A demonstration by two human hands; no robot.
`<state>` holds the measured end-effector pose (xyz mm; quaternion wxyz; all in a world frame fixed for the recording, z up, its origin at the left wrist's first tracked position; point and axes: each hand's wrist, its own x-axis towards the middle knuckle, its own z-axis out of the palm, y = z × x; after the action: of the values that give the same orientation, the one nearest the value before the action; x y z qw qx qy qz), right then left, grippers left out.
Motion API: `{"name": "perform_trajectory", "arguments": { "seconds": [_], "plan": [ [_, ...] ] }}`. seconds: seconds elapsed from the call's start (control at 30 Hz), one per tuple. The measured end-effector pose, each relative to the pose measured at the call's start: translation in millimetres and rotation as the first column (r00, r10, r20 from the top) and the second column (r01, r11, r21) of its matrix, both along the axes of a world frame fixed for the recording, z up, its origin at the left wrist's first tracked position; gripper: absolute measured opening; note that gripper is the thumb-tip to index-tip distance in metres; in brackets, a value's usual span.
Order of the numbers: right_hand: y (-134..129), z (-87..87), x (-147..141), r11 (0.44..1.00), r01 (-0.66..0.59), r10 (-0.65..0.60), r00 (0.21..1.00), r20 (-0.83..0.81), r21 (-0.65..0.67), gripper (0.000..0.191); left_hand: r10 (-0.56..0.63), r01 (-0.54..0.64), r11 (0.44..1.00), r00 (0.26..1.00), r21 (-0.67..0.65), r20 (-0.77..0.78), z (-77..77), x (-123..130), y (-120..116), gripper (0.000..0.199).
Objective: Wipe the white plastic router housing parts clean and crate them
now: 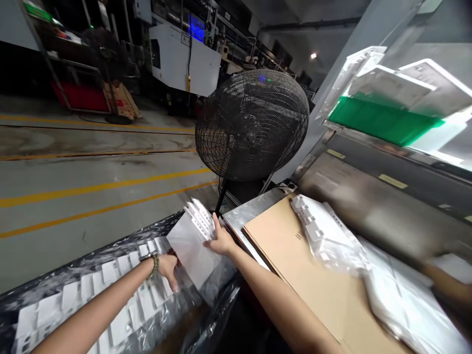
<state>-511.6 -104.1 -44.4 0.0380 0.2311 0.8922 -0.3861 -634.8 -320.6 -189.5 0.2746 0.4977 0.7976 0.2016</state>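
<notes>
A small stack of white plastic panels (193, 250) with slotted upper edges tilts above the right end of a black-lined bin. My right hand (222, 240) grips its right side, thumb on the front face and index finger stretched up along the edge. At the lower left edge of the stack is my left hand (167, 269), wearing a watch and a braided bracelet; its fingers are curled against that edge and partly hidden, the thumb lower down. Beneath my left forearm, rows of similar white panels (120, 282) stand in the bin, with clear plastic film (167, 319) around them.
Flat cardboard (280, 246) covers the metal bench on the right, with bagged white parts (324, 228) on it. A large black fan (254, 125) stands ahead. A green bin (383, 120) of panels sits on the upper shelf. Another person's arm (448, 282) shows at far right.
</notes>
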Motion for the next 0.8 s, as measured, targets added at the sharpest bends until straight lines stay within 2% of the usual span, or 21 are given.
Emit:
{"name": "perform_trajectory", "arguments": {
  "seconds": [0.17, 0.33, 0.57, 0.8],
  "plan": [
    [-35, -10.0, 14, 0.968, 0.005, -0.007, 1.0, 0.006, 0.253, 0.108, 0.004, -0.003, 1.0, 0.996, 0.009, -0.092, -7.7, -18, 14, 0.041],
    [-66, -24.1, 31, 0.927, 0.005, 0.009, 0.999, -0.035, 0.376, 0.108, 0.041, -0.026, 0.997, 0.97, 0.067, -0.238, -20.8, -6, 11, 0.029],
    [-56, -35.9, 30, 0.912, -0.041, 0.034, 0.999, 0.025, 0.408, 0.118, 0.034, 0.004, 0.997, 0.889, 0.082, -0.457, -30.3, 10, 6, 0.026],
    [-67, -43.4, 16, 0.884, -0.049, 0.027, 0.998, 0.053, 0.465, 0.125, 0.01, 0.027, 0.998, 0.847, 0.062, -0.532, -32.0, 8, 2, 0.02]
  ]
}}
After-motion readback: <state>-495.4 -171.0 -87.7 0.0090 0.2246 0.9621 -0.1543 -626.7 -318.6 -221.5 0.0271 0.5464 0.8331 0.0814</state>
